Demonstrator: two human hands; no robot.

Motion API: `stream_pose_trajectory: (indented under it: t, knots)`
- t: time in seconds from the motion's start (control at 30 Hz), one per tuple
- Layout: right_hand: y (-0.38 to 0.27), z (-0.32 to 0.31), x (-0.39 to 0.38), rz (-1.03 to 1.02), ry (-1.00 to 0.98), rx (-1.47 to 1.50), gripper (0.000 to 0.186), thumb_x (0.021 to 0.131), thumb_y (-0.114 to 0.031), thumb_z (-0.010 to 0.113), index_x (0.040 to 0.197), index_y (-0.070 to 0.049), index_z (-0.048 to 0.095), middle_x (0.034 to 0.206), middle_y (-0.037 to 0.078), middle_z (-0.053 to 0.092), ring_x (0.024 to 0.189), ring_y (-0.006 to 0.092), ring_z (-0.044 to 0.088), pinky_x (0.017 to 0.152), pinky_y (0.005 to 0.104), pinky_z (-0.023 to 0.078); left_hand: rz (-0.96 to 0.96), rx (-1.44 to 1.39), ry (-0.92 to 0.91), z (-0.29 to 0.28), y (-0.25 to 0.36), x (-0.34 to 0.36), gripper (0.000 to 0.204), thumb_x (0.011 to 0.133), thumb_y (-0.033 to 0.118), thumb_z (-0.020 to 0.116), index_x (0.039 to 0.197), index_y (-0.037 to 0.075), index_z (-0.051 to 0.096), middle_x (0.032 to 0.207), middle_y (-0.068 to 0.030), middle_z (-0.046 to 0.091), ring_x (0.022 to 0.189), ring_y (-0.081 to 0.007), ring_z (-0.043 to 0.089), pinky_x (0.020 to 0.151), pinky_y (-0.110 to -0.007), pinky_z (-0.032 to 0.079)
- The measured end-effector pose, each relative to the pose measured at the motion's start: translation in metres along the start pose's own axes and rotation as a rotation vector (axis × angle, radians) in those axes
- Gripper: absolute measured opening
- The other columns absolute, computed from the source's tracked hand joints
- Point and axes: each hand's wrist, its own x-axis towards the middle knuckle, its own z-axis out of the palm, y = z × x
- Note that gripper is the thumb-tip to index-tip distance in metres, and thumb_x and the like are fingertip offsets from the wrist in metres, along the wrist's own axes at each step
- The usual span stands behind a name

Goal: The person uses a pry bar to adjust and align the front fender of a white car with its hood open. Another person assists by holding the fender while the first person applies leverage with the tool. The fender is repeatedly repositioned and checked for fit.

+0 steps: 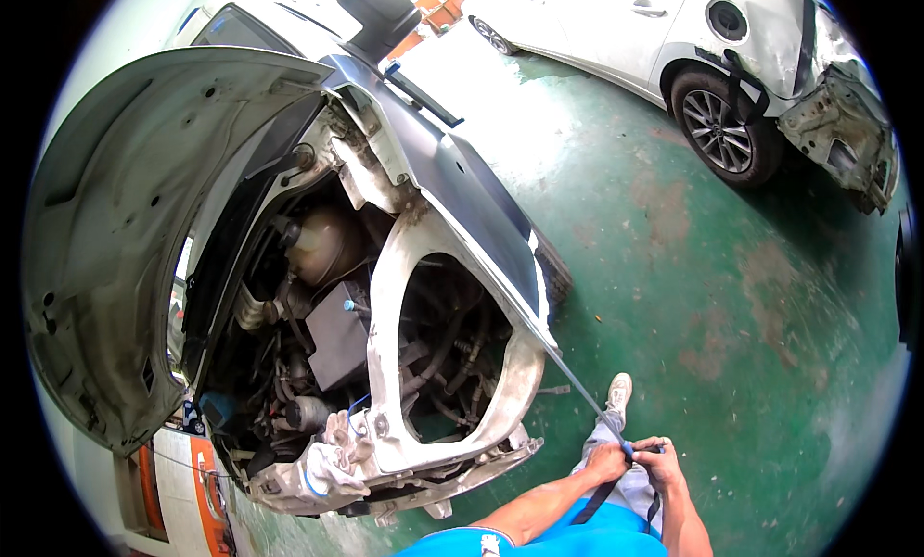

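Note:
Both of my hands are close together in front of my body, at the lower right. My left hand (606, 463) is closed at the near end of a long thin rod (577, 386), which has a blue end piece. From there the rod slants up to the left and meets the front fender edge of the vehicle (525, 312). Beside it, my right hand (666, 463) is closed on a black strap (654, 507). A length of black strap also hangs under my left hand. My fingers partly hide how rod and strap join.
The raised hood (144, 201) stands over an exposed engine bay (337, 336) with a bare white front frame (385, 403). Behind is a white car (626, 37) with a damaged end (847, 134). My shoe (620, 392) rests on the green floor (664, 268).

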Motion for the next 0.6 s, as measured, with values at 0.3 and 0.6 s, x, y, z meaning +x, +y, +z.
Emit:
stream_pose_trajectory:
  t: [0.3, 0.6]
  knots:
    - [0.009, 0.004, -0.013, -0.144, 0.14, -0.205, 0.018, 0.066, 0.005, 0.075, 0.084, 0.003, 0.072, 0.086, 0.012, 0.073, 0.079, 0.0195, 0.068, 0.08, 0.0315, 0.055, 0.28, 0.052, 0.021, 0.001, -0.007, 0.009, 0.015, 0.079, 0.028, 0.066, 0.083, 0.013, 0.063, 0.074, -0.0161, 0.068, 0.072, -0.0405, 0.067, 0.062, -0.053, 0.052]
    - [-0.006, 0.01, -0.009, -0.004, 0.098, -0.019, 0.023, 0.067, 0.009, 0.072, 0.09, 0.007, 0.07, 0.086, 0.014, 0.071, 0.077, 0.0209, 0.069, 0.077, 0.0323, 0.058, 0.207, -0.016, 0.058, -0.002, -0.001, 0.004, 0.015, 0.078, 0.024, 0.067, 0.087, 0.013, 0.067, 0.075, -0.0174, 0.069, 0.072, -0.0408, 0.067, 0.064, -0.053, 0.053]
